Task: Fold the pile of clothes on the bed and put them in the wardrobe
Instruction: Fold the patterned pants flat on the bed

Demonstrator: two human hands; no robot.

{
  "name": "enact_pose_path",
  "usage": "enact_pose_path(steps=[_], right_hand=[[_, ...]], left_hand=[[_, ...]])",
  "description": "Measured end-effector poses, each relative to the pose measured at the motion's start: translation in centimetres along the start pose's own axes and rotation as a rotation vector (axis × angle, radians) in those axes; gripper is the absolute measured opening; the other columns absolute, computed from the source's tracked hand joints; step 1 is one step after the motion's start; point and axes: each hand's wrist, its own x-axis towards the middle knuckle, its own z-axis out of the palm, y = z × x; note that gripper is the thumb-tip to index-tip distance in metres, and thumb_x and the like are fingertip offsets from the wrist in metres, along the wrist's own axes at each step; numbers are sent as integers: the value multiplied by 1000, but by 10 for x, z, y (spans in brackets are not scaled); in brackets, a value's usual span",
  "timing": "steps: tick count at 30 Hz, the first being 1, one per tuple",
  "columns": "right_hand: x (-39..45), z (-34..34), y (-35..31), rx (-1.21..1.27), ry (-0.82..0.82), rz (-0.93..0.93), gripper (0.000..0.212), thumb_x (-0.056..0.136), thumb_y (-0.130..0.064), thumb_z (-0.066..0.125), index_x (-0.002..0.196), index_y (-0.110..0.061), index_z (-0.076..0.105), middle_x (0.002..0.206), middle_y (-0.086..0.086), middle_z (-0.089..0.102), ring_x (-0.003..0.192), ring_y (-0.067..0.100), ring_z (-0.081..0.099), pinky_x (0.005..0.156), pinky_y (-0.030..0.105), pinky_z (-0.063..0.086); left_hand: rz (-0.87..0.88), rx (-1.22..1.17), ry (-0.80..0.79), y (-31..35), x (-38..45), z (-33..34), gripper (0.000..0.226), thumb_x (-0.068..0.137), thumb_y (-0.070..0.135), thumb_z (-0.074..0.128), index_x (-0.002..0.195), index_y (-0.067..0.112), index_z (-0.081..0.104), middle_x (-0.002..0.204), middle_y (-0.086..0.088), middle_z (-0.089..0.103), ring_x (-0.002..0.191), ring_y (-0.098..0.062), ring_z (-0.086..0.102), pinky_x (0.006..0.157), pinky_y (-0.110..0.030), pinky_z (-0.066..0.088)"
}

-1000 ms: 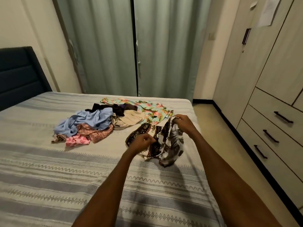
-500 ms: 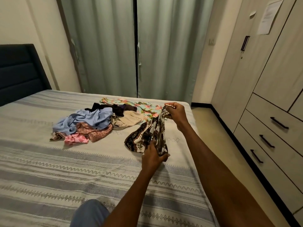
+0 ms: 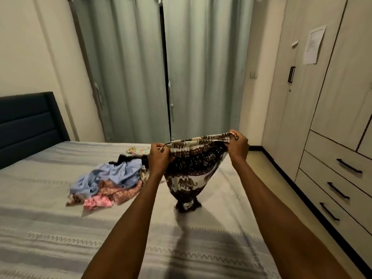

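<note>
Hands: two, both raised over the bed (image 3: 50, 228)
Left hand (image 3: 160, 159): grip closed on the left end of the waistband of the patterned garment (image 3: 193, 170)
Right hand (image 3: 238, 147): grip closed on the right end of the same waistband, pinching it
Patterned garment: one, brown and white with an elephant print, stretched between the two hands; it hangs down and its lower end touches the bed
Pile of clothes (image 3: 108, 184): one heap to the left of the held garment, lying on the bed; a light blue piece (image 3: 112, 176), a dark piece (image 3: 122, 159), a pink piece (image 3: 96, 204) and a rust-patterned piece (image 3: 120, 191) can be told apart
Floral piece (image 3: 138, 151): one, lying behind the heap, partly hidden by the left hand
Bed: pale striped cover, dark headboard (image 3: 28, 125) at the left
Room: two green curtains (image 3: 128, 77) drawn shut behind the bed
Wardrobe (image 3: 332, 97): at the right, doors closed; three drawers (image 3: 342, 168), all closed, each with one dark handle
Paper sheet (image 3: 313, 45): one, stuck to a wardrobe door
</note>
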Motion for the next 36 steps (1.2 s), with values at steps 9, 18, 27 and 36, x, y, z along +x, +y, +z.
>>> enact_pose_path(steps=[9,18,27,36], right_hand=[[27,-29,-92,-175,-45,-462,84,85,7,52,157,-26,24,156,6,39,131,24,49,100,25,45],[81,-72,-200,-381,305,-853,43,95,-19,59,138,-16,56,123,14,65,113,31,60,99,44,49],[114,-114,-262,-570,131,-559,43,101,-43,48,133,-18,61,129,17,53,118,36,53,98,44,45],[102,-133,-224,-452,-525,-651,42,97,-1,41,106,-34,67,116,1,65,101,19,58,80,34,47]], left_hand=[[360,-3,88,117,54,-8,38,82,-5,51,112,12,66,104,-6,67,97,-23,63,91,-36,53],[572,-138,166,233,83,-20,20,94,4,51,108,12,64,106,-6,67,100,-20,62,90,-34,53],[608,48,164,279,86,-21,22,96,24,61,107,6,68,102,-11,72,94,-26,66,79,-32,50],[282,-192,-349,221,81,-44,38,85,24,77,108,-2,60,99,-17,68,92,-33,68,80,-41,55]])
